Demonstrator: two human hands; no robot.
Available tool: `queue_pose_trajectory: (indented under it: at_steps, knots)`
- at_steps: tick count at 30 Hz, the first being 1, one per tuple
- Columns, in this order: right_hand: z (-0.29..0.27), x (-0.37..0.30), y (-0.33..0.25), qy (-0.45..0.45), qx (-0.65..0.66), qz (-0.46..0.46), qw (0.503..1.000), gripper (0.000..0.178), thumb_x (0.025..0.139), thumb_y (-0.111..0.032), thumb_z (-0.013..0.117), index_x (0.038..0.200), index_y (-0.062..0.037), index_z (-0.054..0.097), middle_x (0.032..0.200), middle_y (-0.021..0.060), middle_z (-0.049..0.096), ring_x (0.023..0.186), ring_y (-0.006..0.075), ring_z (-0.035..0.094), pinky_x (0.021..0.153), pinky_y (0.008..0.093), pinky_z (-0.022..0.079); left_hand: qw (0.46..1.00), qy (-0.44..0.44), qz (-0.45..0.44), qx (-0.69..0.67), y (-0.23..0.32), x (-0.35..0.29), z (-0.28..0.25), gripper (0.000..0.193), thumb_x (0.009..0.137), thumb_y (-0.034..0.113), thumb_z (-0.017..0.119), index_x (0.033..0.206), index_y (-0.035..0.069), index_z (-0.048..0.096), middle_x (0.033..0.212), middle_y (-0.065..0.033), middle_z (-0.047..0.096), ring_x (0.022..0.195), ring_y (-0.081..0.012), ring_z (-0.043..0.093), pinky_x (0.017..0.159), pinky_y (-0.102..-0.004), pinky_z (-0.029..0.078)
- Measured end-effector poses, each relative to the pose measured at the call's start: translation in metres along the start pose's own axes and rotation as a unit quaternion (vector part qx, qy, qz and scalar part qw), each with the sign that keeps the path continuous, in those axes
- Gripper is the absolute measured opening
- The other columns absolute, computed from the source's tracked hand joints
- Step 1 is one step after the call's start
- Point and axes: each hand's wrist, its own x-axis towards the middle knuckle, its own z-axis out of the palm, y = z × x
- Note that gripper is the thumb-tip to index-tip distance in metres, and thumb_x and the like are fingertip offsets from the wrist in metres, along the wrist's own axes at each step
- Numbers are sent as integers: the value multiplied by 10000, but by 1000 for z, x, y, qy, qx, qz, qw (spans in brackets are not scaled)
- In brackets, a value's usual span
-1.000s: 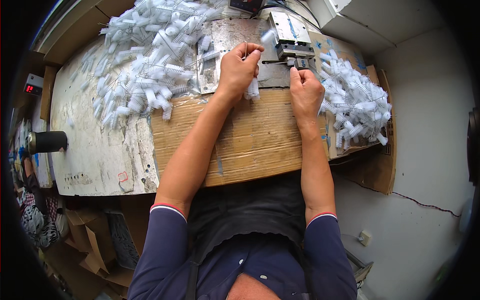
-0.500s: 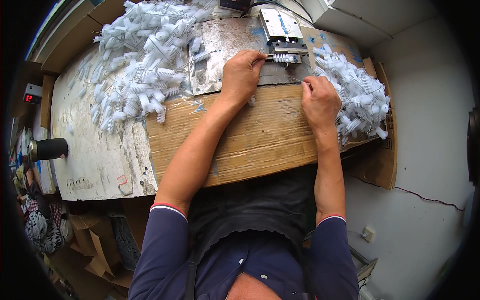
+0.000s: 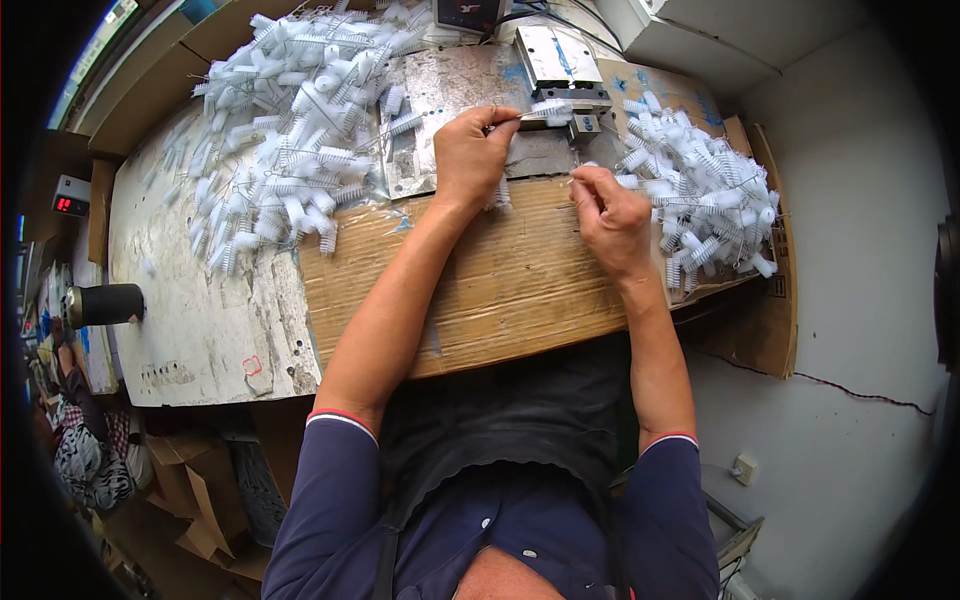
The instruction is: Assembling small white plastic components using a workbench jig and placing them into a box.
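Note:
My left hand (image 3: 470, 155) is closed in a pinch on the thin wire end of a small white bristle brush (image 3: 553, 113). The brush's bristled part lies against the front of a metal block fixture (image 3: 560, 60), beside a small steel block (image 3: 584, 127). My right hand (image 3: 612, 218), nearer to me and to the right, is closed too, thumb against fingers. A bit of white bristle shows at its fingertips, and the rest of that brush is hidden. Another white brush (image 3: 502, 194) lies partly behind my left wrist.
A large heap of white brushes (image 3: 300, 130) covers the table's far left; a smaller heap (image 3: 710, 190) lies at the right by a cardboard wall (image 3: 782, 270). A cardboard sheet (image 3: 480, 290) covers the near tabletop. A black cylinder (image 3: 108, 304) stands at the left edge.
My right hand has moved left and slightly nearer to me. The brush in my left hand now sits more tilted at the fixture, its bristled end higher. My left hand has shifted slightly left.

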Motion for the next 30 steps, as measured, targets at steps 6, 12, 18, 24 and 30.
queue_pose_trajectory:
  at_steps: [6,12,18,24,30]
  knots:
    - [2,-9,-15,-9,-73,19,997,128,884,-163,762,889,-63,682,796,125,715,729,324,707,654,417,549,996,45,-45,-63,2,-1,-1,156,949,120,768,1074,32,797,740,12,681,602,-39,550,539,-232,438]
    - [14,-6,-27,2,-207,55,977,324,846,-316,829,803,-65,629,771,100,689,713,310,696,615,434,531,971,93,-65,-211,0,5,-9,152,987,114,726,1102,20,762,764,21,659,581,-37,534,510,-208,421]
    - [29,-2,-29,-8,-255,2,967,350,834,-372,837,820,-74,654,801,100,688,740,309,694,623,439,547,920,66,-137,-361,0,13,-20,152,994,60,644,1116,20,725,724,14,604,573,-65,532,488,-225,449]
    - [34,-3,-42,-33,-239,-46,969,294,852,-328,816,834,-77,664,831,91,669,780,294,688,660,425,557,888,81,-179,-417,3,15,-24,152,1001,69,545,1084,31,666,800,-15,586,614,-100,567,481,-271,511]
    - [37,-7,-33,-50,-245,-98,963,181,914,-220,737,849,-73,655,828,97,648,796,296,686,653,421,556,857,80,-212,-463,-1,20,-35,195,1040,116,506,1122,20,655,910,-64,606,761,-167,628,507,-304,541]
